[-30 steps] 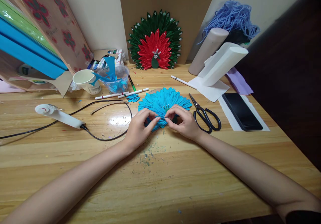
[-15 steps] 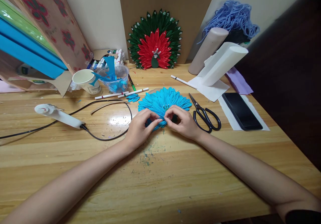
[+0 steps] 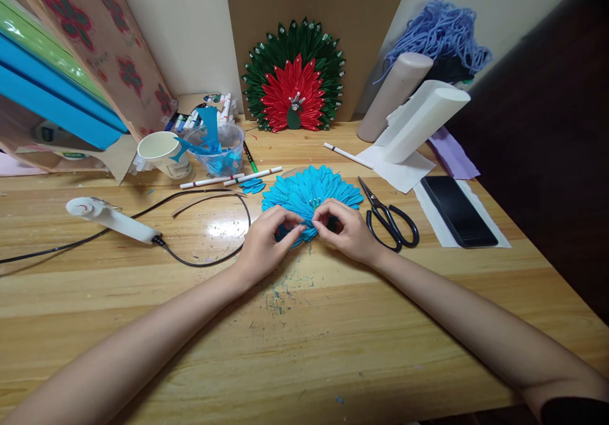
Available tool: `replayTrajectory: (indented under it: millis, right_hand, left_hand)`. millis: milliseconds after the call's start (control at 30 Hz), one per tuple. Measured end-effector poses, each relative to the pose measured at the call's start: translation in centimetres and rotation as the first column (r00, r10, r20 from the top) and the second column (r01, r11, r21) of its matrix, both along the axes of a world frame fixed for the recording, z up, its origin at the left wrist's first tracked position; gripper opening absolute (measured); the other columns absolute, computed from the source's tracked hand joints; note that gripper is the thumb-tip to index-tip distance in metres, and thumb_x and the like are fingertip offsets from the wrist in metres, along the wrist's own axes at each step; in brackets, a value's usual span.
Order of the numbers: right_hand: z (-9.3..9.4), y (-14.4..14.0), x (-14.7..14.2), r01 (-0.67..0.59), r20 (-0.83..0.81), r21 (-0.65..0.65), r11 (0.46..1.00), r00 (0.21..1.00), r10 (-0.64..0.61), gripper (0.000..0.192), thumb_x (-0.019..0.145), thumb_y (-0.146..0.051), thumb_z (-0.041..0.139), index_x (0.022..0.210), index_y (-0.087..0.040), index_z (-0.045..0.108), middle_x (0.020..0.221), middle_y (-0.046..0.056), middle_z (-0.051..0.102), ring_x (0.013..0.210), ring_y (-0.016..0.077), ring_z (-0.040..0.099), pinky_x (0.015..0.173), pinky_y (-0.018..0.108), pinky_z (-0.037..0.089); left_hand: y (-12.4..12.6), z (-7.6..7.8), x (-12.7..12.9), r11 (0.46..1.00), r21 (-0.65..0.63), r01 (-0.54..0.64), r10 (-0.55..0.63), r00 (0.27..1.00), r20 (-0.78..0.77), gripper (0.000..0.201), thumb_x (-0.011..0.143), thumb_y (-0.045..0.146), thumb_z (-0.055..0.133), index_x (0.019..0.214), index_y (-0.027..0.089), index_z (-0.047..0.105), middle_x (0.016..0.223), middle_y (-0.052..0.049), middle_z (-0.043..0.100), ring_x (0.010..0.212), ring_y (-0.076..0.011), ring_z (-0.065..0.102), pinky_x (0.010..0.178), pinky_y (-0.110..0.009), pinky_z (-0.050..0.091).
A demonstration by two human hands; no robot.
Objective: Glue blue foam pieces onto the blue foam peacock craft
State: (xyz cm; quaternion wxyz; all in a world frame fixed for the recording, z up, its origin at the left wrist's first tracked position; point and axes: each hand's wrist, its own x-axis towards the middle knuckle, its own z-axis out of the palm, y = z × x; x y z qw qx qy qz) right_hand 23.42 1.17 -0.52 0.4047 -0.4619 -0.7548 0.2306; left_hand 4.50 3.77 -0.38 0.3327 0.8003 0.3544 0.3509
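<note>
Two hands on a blue paper fan

The left hand (image 3: 266,241) and right hand (image 3: 347,229) pinch the blue paper fan (image 3: 311,193) on the table (image 3: 304,323). Fingers hide its bottom edge. Black scissors (image 3: 391,222) lie just beside it.

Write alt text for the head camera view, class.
Both hands, left hand and right hand, pinch the near edge of a blue petal fan lying on a wooden table. Black scissors lie just right of it.

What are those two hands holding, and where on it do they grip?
Both the left hand and right hand pinch the blue petal fan at its near, lower edge by the centre; it lies flat on the wooden table.
</note>
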Motion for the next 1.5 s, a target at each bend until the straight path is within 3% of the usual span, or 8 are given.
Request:
replayTrajectory:
  millis: [733, 1133, 1267, 1400, 1500]
  right_hand:
    - [-0.1, -0.1, 0.0, 0.022, 0.019, 0.039, 0.999, 1.000, -0.023, 0.007, 0.083, -0.017, 0.053, 0.077, -0.020, 0.052, 0.073, 0.000, 0.054, 0.069, 0.0137, 0.049, 0.063, 0.028, 0.041]
    - [-0.2, 0.0, -0.1, -0.025, 0.031, 0.019, 1.000, 0.999, 0.024, 0.006, 0.083, -0.017, 0.054, 0.078, -0.019, 0.052, 0.073, 0.001, 0.053, 0.070, 0.0138, 0.049, 0.065, 0.028, 0.041]
    - [-0.1, -0.1, -0.1, 0.013, 0.019, 0.017, 1.000, 1.000, -0.014, 0.006, 0.085, -0.020, 0.052, 0.079, -0.019, 0.052, 0.074, 0.001, 0.054, 0.070, 0.0137, 0.050, 0.066, 0.027, 0.041]
    - [-0.1, -0.4, 0.0, 0.080, -0.014, 0.000, 0.997, 0.997, -0.080, 0.009, 0.089, -0.024, 0.049, 0.082, -0.020, 0.052, 0.078, 0.002, 0.054, 0.073, 0.0142, 0.052, 0.068, 0.027, 0.041]
    - [-0.2, -0.7, -0.1, 0.056, 0.006, 0.018, 0.998, 0.998, -0.056, 0.011, 0.091, -0.023, 0.045, 0.082, -0.020, 0.051, 0.079, 0.002, 0.055, 0.075, 0.0149, 0.052, 0.069, 0.028, 0.041]
  left_hand:
    - [0.0, -0.4, 0.0, 0.999, -0.030, -0.023, 0.022, 0.999, -0.042, 0.013, 0.084, 0.029, 0.056, 0.078, 0.017, 0.057, 0.073, -0.001, 0.059, 0.068, -0.0119, 0.053, 0.063, -0.025, 0.041]
    - [-0.3, 0.4, 0.0, 0.995, -0.086, -0.056, 0.054, 0.998, -0.023, 0.014, 0.084, 0.030, 0.054, 0.079, 0.017, 0.057, 0.077, -0.002, 0.060, 0.072, -0.0125, 0.054, 0.066, -0.025, 0.041]
    - [-0.3, 0.4, -0.1, 0.990, -0.119, -0.076, 0.075, 0.997, -0.007, 0.016, 0.086, 0.029, 0.052, 0.077, 0.016, 0.057, 0.076, -0.002, 0.059, 0.069, -0.0118, 0.052, 0.062, -0.023, 0.039]
    - [-0.6, 1.4, -1.4, 0.963, -0.225, -0.151, 0.164, 0.986, 0.042, 0.019, 0.084, 0.031, 0.053, 0.074, 0.016, 0.058, 0.072, 0.000, 0.058, 0.063, -0.0105, 0.049, 0.056, -0.022, 0.037]
    - [-1.0, 2.4, -4.1, 0.935, -0.280, -0.218, 0.249, 0.965, 0.080, 0.018, 0.081, 0.031, 0.056, 0.071, 0.016, 0.058, 0.071, -0.001, 0.058, 0.064, -0.0112, 0.051, 0.057, -0.022, 0.039]
